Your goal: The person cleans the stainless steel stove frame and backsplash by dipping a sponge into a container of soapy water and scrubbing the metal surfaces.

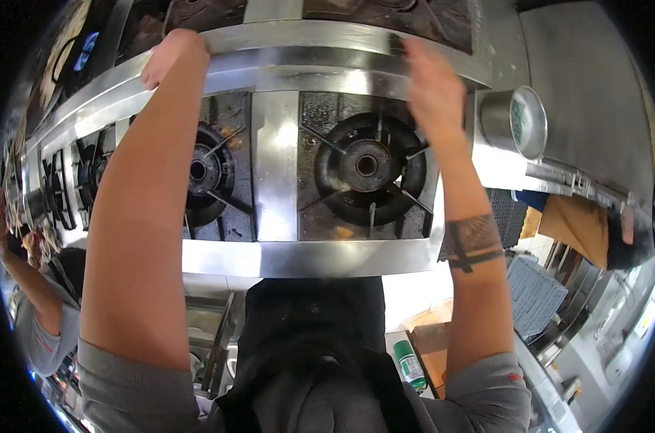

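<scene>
My left hand (pixel 174 58) is curled closed at the steel ledge (pixel 299 58) behind the burners, its palm side hidden. My right hand (pixel 436 90), smeared by motion, reaches over the same ledge farther right. At its fingertips is a small dark object (pixel 397 45), too blurred to name. In front of the ledge, between my forearms, a round black gas burner (pixel 367 166) sits under a spoked pan support. Another burner (pixel 199 170) is partly covered by my left forearm. Stains and wet-looking spots mark the dark trays around them.
A steel pot (pixel 511 121) stands right of my right hand. More burners (pixel 89 173) extend left, where another person (pixel 39 310) stands. Below right are a brown cloth (pixel 576 227), a grey crate (pixel 535 294), a green-capped can (pixel 409 363) and a cardboard box (pixel 432 346).
</scene>
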The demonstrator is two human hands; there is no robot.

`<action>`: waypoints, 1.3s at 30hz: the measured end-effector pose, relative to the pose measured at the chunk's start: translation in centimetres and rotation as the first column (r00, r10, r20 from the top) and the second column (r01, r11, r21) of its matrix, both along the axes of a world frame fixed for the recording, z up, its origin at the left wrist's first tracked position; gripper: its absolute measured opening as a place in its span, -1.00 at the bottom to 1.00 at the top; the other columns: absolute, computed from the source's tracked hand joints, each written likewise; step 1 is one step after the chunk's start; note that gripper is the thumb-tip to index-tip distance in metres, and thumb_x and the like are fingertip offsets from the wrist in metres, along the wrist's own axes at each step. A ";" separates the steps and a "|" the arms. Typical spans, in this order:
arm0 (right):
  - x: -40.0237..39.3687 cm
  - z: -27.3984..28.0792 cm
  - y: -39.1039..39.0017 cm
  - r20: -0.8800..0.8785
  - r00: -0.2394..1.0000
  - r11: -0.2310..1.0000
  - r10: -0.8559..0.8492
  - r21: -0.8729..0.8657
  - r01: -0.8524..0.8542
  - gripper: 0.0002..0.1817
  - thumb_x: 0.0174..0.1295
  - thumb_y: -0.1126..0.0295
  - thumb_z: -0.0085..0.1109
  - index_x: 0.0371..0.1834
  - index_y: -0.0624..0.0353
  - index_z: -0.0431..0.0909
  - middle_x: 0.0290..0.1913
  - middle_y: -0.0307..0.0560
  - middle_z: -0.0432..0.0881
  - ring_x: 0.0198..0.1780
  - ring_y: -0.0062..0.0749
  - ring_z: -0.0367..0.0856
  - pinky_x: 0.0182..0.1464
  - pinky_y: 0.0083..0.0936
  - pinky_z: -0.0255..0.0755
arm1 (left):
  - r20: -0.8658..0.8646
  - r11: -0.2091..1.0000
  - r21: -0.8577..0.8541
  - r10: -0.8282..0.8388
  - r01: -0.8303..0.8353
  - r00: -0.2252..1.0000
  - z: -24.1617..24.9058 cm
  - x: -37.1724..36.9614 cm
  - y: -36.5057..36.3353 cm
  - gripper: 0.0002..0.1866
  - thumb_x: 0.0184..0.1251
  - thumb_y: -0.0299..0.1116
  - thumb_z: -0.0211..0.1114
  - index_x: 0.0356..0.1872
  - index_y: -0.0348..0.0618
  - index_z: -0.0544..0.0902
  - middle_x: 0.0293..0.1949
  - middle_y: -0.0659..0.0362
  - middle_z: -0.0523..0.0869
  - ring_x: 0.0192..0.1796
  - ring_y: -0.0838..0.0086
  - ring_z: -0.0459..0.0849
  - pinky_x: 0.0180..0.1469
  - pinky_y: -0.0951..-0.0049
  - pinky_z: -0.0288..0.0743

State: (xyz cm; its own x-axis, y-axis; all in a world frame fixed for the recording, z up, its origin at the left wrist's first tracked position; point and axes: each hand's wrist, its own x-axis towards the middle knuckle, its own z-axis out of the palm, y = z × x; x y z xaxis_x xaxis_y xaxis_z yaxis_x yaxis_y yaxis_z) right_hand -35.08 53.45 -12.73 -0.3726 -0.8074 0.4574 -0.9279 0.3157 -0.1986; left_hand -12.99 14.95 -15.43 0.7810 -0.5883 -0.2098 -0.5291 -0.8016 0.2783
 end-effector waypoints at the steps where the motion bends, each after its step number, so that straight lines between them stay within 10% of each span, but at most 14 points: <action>1: -0.8 1.1 1.4 0.071 0.996 0.996 -0.061 -0.065 0.065 -0.56 0.32 0.57 0.20 0.27 0.05 0.69 0.25 0.05 0.75 0.29 -0.03 0.71 0.37 -0.15 0.57 | -0.107 0.990 -0.096 0.093 -0.104 0.990 2.4 -0.8 2.2 -0.45 0.50 -0.11 0.37 0.24 -0.32 0.43 0.19 0.05 0.59 0.23 0.16 0.71 0.10 0.20 0.72; 7: 1.6 -2.5 -1.9 -0.150 0.982 0.978 -0.113 -0.192 0.084 -0.67 0.29 0.52 0.25 0.12 0.19 0.73 0.21 0.15 0.76 0.28 0.09 0.70 0.38 -0.07 0.55 | -0.237 0.892 -0.314 0.259 -0.326 0.936 3.2 -1.5 3.2 -0.50 0.57 -0.07 0.31 0.16 -0.31 0.41 0.11 0.07 0.58 0.11 0.17 0.77 -0.01 0.19 0.72; 10: 9.1 -1.8 -9.5 0.162 0.981 0.964 0.106 -0.259 -0.061 -0.74 0.17 0.57 0.18 -0.06 0.22 0.69 0.19 0.18 0.72 0.33 0.13 0.64 0.50 -0.07 0.45 | -0.301 0.887 -0.328 0.227 -0.324 0.926 3.6 -1.4 3.8 -0.38 0.38 -0.11 0.45 0.24 -0.32 0.41 0.27 -0.03 0.61 0.25 0.18 0.69 0.13 0.30 0.70; 16: 7.5 -2.1 -11.8 0.055 0.961 0.923 0.270 -0.301 -0.242 -0.67 0.23 0.59 0.19 0.06 0.13 0.68 0.09 -0.05 0.81 0.20 -0.10 0.74 0.52 -0.04 0.46 | -0.332 0.888 -0.296 0.250 -0.352 0.910 4.2 -1.7 3.7 -0.43 0.26 -0.34 0.48 0.17 -0.33 0.39 0.14 0.07 0.58 0.12 0.16 0.79 -0.05 0.19 0.76; 22: 4.0 -2.9 -6.5 -0.046 0.997 0.962 -0.066 -0.268 0.051 -0.65 0.07 0.61 0.25 -0.02 0.19 0.69 0.05 0.04 0.81 0.13 0.04 0.71 0.29 0.00 0.58 | -0.231 0.923 -0.227 0.259 -0.311 0.938 3.4 -1.5 3.4 -0.49 0.50 -0.17 0.37 0.17 -0.34 0.39 0.14 0.08 0.57 0.13 0.17 0.78 0.01 0.19 0.75; 27: 5.1 -3.2 -8.9 0.018 0.989 0.943 0.144 -0.306 -0.131 -0.62 0.06 0.61 0.22 -0.01 0.12 0.70 0.08 -0.04 0.82 0.19 0.00 0.70 0.35 -0.04 0.57 | -0.268 0.895 -0.283 0.271 -0.344 0.925 3.7 -1.8 3.3 -0.48 0.57 -0.06 0.32 0.19 -0.31 0.40 0.13 0.10 0.58 0.16 0.18 0.76 0.02 0.20 0.74; 30: 0.3 -1.3 -3.4 -0.020 0.993 0.977 0.114 -0.176 -0.116 -0.60 0.19 0.62 0.20 0.10 0.13 0.74 0.14 -0.08 0.82 0.15 -0.10 0.76 0.38 -0.16 0.59 | -0.131 0.992 -0.116 0.029 -0.045 0.991 3.6 -1.1 3.6 -0.46 0.50 -0.09 0.39 0.19 -0.28 0.42 0.12 0.11 0.59 0.16 0.19 0.76 0.03 0.22 0.74; 34: 1.0 -3.3 -3.6 -0.182 0.974 0.958 -0.134 -0.277 0.080 -0.63 0.09 0.59 0.18 0.01 0.22 0.72 0.08 0.12 0.79 0.18 0.05 0.70 0.31 -0.08 0.60 | -0.302 0.877 -0.318 0.266 -0.359 0.916 3.1 -1.5 3.1 -0.44 0.42 -0.15 0.44 0.20 -0.29 0.41 0.14 0.09 0.59 0.13 0.19 0.76 0.05 0.23 0.74; 36: 6.6 -2.8 -8.7 -0.002 0.999 0.932 -0.055 -0.360 0.050 -0.75 0.10 0.55 0.19 -0.13 0.20 0.71 -0.08 0.10 0.76 0.15 0.07 0.69 0.25 -0.08 0.62 | -0.009 1.000 -0.007 -0.007 0.007 1.000 0.0 -0.2 0.1 -0.44 0.42 -0.16 0.44 0.21 -0.30 0.41 0.17 0.06 0.58 0.17 0.19 0.74 0.08 0.25 0.72; 39: 11.2 -3.6 -14.0 0.197 0.969 0.938 0.151 -0.339 -0.078 -0.73 0.10 0.53 0.21 -0.11 0.14 0.72 -0.02 0.06 0.77 0.15 0.03 0.69 0.25 -0.11 0.62 | 0.110 0.979 0.205 -0.026 0.003 0.994 -5.7 2.0 -6.3 -0.47 0.50 -0.14 0.38 0.22 -0.29 0.41 0.21 0.05 0.58 0.24 0.20 0.69 0.09 0.26 0.71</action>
State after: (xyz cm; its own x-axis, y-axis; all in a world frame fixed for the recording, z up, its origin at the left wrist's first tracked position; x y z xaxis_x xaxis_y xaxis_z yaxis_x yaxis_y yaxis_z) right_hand -23.85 39.41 -16.36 -0.4061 -0.6705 0.6209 -0.8765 0.0936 -0.4722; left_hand -10.98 8.67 -21.12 0.7977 -0.5535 -0.2394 -0.5597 -0.8273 0.0480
